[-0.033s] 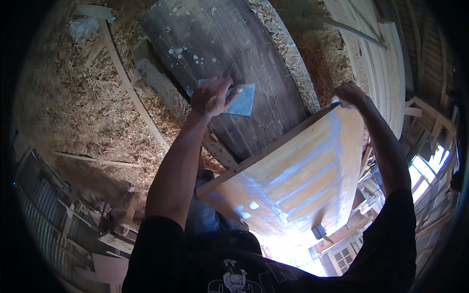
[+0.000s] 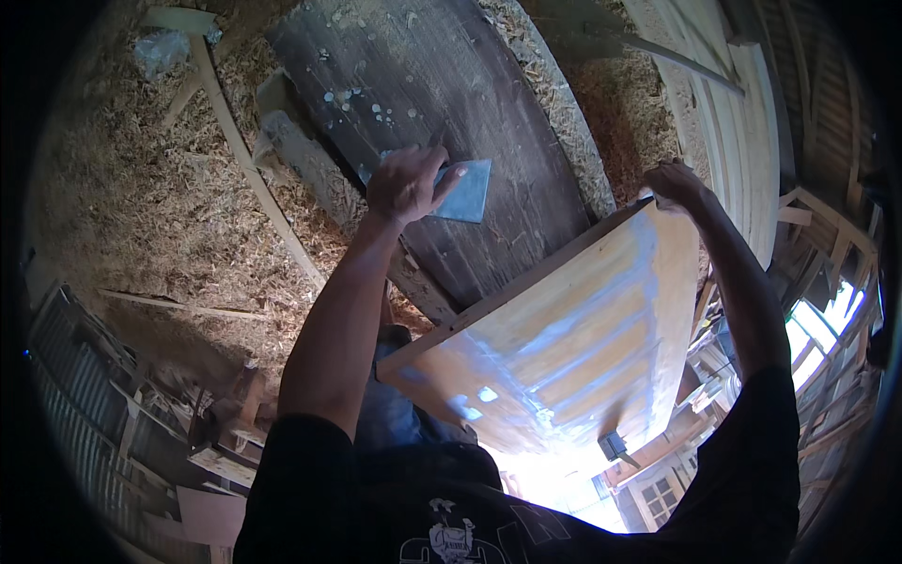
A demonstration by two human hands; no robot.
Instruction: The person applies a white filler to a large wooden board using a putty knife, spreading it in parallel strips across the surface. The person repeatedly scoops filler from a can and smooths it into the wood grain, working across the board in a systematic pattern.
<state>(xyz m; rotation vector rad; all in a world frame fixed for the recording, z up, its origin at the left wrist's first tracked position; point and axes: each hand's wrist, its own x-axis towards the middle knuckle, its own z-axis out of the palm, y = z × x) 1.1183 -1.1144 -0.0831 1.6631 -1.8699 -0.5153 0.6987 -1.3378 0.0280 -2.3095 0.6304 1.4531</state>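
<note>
My left hand [image 2: 406, 184] is closed on a flat grey rectangular plate [image 2: 467, 193], its thumb lying along the top face. Hand and plate are over a dark, paint-spotted wooden plank [image 2: 507, 122]. With fingers bent over its far right corner, my right hand [image 2: 673, 184] grips a tilted light-brown wooden panel [image 2: 583, 324]. Pale bluish-white smears of what looks like filler run in bands over the panel's face. Near its bright lower end is a small grey tool [image 2: 615, 446] with a short handle, casting a shadow. What the right fingertips do behind the edge is hidden.
Wood shavings [image 2: 188, 216] cover the ground at left, with a long thin wooden strip [image 2: 246, 155] across them. Long pale boards [image 2: 752, 122] stand at the far right. Offcuts and corrugated metal sheets [image 2: 80, 352] lie at lower left. Glare washes out the panel's lower end.
</note>
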